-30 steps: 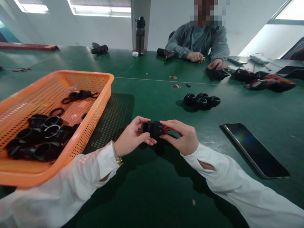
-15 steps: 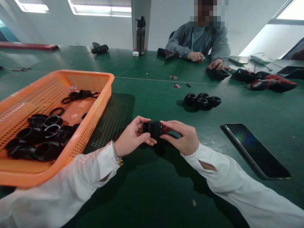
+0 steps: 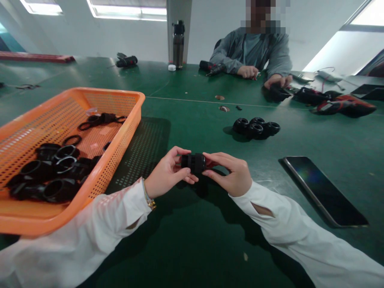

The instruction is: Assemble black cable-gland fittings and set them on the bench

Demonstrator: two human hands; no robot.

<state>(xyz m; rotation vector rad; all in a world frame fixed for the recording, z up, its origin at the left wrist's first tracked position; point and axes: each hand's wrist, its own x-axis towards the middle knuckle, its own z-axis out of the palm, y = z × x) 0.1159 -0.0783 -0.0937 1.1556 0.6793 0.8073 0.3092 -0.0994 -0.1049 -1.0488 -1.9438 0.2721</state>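
A short black ribbed cylindrical fitting, which looks like a cable gland, is held sideways above the green table between both hands. My left hand is closed on its left end, thumb in front and fingers behind. On the right end, my right hand pinches with thumb and fingertips. The fingers partly cover both ends. Several similar black round fittings stand in a cluster on the table beyond my right hand.
To the left, an orange perforated basket holds black fittings and rings. A phone lies at right. Across the table a person handles a dark object near power tools. A bottle stands at the back.
My hands and the fitting stay almost still. Across the table, the person's hand on the dark object has shifted slightly.
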